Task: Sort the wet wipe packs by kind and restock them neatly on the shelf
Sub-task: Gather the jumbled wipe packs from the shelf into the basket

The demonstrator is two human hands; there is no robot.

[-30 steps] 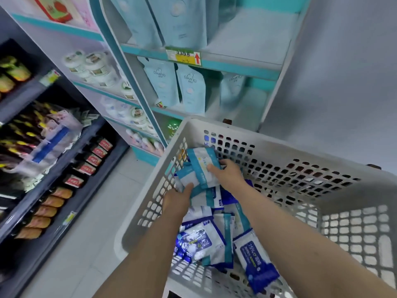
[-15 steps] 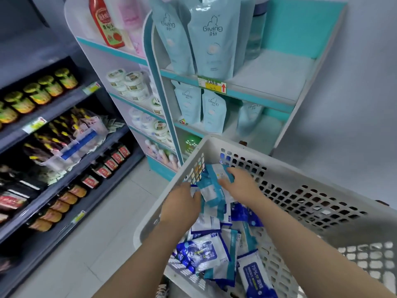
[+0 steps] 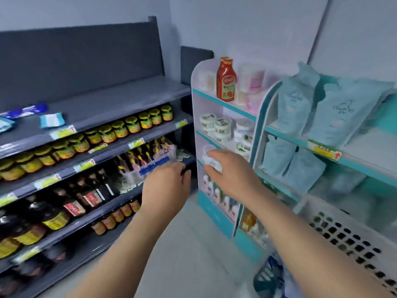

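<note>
Three wet wipe packs lie on the grey top shelf [image 3: 120,104] at far left: a dark blue pack [image 3: 32,109], a teal-and-white pack [image 3: 52,120] and a pale pack [image 3: 5,124] cut off by the frame edge. Both my hands are raised in mid-air between the grey shelving and the white-and-teal rack. My right hand [image 3: 229,171] grips a pale wipe pack [image 3: 212,165], mostly hidden behind its fingers. My left hand [image 3: 165,186] shows its back with fingers curled down; what it holds is hidden. The white basket [image 3: 343,233] sits at lower right, with blue packs [image 3: 277,274] showing through its wall.
Grey shelving on the left carries jars [image 3: 120,129], sauce bottles [image 3: 86,196] and a clear bin [image 3: 148,162]. The white-and-teal rack [image 3: 217,211] holds a ketchup bottle [image 3: 226,79], cream tubs [image 3: 217,125] and pale blue pouches [image 3: 335,112]. Grey floor [image 3: 182,244] lies below my arms.
Both hands have lifted out of the basket and moved up and left toward the shelving. My view has swung left, so the basket now sits at the lower right edge.
</note>
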